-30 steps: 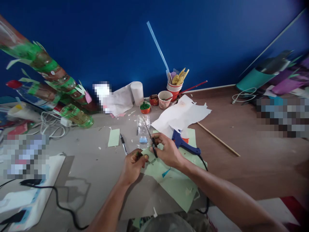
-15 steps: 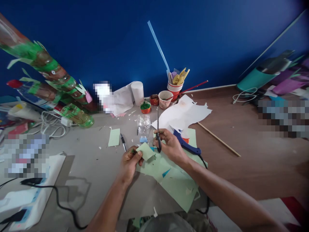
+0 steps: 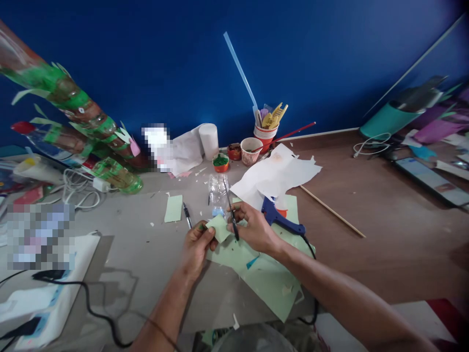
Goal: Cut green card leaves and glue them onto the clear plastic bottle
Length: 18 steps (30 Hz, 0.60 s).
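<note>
My left hand point(image 3: 199, 244) pinches a small pale green piece of paper point(image 3: 219, 228) between thumb and fingers. Close beside it on the right, my right hand point(image 3: 252, 225) is closed around dark-handled scissors point(image 3: 233, 217), whose blades point up and away. The scissors are next to the paper's right edge; whether they touch it I cannot tell. Below both hands lies a larger pale green sheet point(image 3: 271, 283) with a blue scrap point(image 3: 252, 262) on it. A clear plastic bottle piece point(image 3: 219, 190) lies just beyond the hands.
A blue glue gun point(image 3: 282, 220) with a black cord lies right of my right hand. White paper point(image 3: 282, 171), a wooden stick point(image 3: 333, 211), a pen point(image 3: 187, 215) and a green paper piece point(image 3: 173, 209) surround the work area. Paint cups point(image 3: 251, 149) stand by the wall; a painted bottle tower point(image 3: 88, 115) leans left.
My right hand has moved left and slightly down with the scissors, close to the paper. The scissors now tilt to the left. My left hand has barely moved.
</note>
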Available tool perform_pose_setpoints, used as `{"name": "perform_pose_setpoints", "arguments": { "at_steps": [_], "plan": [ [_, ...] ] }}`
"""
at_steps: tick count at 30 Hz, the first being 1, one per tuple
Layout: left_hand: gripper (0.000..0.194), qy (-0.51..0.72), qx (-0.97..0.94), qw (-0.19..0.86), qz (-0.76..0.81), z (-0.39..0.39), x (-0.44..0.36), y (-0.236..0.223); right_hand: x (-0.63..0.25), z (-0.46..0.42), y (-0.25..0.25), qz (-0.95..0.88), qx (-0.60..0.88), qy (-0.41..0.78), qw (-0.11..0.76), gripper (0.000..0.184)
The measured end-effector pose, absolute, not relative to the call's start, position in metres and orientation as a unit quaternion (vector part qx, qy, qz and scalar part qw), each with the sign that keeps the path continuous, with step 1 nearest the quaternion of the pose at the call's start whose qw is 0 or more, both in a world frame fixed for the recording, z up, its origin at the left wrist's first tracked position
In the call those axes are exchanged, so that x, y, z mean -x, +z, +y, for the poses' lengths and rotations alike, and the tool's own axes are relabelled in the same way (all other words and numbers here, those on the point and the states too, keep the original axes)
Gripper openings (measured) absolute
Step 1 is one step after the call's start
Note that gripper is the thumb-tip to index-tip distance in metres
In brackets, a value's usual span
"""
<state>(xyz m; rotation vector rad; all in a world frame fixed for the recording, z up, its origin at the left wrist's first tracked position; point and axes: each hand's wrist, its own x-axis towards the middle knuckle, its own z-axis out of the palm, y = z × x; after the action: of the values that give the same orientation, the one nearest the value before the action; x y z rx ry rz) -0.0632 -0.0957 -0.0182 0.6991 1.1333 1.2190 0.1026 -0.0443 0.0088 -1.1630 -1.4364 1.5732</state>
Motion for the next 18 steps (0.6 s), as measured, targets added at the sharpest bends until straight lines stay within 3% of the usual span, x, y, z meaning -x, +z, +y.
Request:
{"name": "perform_pose_setpoints", "arguments": {
  "at_steps": [18],
  "plan": [
    [0.028, 0.506, -0.356, 0.59, 0.519, -0.096, 0.064, -0.029, -0.103, -0.041, 0.006, -0.555, 0.445, 0.609, 0.35, 0.04]
  ]
}}
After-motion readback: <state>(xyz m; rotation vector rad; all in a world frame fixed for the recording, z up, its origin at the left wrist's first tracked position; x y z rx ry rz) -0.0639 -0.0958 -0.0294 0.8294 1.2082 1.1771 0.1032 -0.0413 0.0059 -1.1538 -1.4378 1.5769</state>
